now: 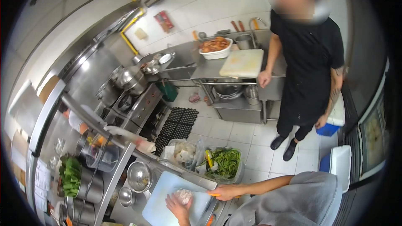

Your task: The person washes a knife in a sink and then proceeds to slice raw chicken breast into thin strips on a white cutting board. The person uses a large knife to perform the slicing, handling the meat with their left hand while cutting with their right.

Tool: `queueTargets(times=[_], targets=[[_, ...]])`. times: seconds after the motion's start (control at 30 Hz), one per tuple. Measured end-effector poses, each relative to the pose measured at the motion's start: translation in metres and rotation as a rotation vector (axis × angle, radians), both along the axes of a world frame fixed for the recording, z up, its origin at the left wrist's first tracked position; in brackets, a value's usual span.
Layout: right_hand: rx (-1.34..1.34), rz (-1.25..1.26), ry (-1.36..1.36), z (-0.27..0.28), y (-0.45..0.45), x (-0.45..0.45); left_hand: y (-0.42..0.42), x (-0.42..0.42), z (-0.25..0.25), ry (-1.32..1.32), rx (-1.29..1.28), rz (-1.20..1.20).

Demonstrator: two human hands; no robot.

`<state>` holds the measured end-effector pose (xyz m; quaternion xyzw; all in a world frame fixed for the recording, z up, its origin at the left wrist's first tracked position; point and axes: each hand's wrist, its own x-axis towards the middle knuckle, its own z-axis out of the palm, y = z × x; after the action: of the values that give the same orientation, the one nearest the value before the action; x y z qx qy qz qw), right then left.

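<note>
My right hand (224, 192) grips the orange handle of a kitchen knife (213, 194); its blade points left over a pale blue cutting board (160, 201). On that board lies a small pile of chopped, pale pinkish food, perhaps meat (183, 196). My left hand (177, 206) is at the near side of the pile, fingers spread and touching its edge. Metal bowls (138, 175) stand left of the board. Just beyond the counter edge are a plastic tub of cut green vegetables (224, 164) and a lined tub with pale contents and paper (183, 152).
A person in black (306, 56) stands across the aisle, near a steel table with a white board (243, 62) and a tub of reddish food (215, 45). Another person (80, 119) is partly visible behind the left shelf. A black mat (177, 125) lies before the stove.
</note>
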<state>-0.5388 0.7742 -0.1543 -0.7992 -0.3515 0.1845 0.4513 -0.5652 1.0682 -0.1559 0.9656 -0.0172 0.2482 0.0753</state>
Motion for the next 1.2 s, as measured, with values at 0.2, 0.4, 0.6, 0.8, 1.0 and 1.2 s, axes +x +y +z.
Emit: queueTargets(times=[0.2,0.4,0.6,0.8,1.0,1.2], targets=[[0.168,-0.022,-0.034,0.013,-0.001,-0.009,0.031,-0.007,-0.026,-0.087,-0.103,-0.042],[0.023,-0.110,0.040,0.004,-0.039,-0.001,0.036,0.003,-0.025,0.123,-0.185,-0.214],[-0.028,-0.136,0.113,0.012,-0.041,0.007,0.006,0.022,-0.017,0.320,-0.149,0.100],[-0.169,-0.188,0.230,0.046,-0.038,0.019,-0.014,0.017,0.006,0.350,-0.339,0.170],[-0.152,-0.223,0.253,0.059,-0.023,0.020,-0.018,0.021,0.016,0.270,-0.186,-0.162],[-0.101,-0.278,0.239,0.052,-0.036,0.014,-0.048,0.012,0.015,0.229,0.050,-0.047]])
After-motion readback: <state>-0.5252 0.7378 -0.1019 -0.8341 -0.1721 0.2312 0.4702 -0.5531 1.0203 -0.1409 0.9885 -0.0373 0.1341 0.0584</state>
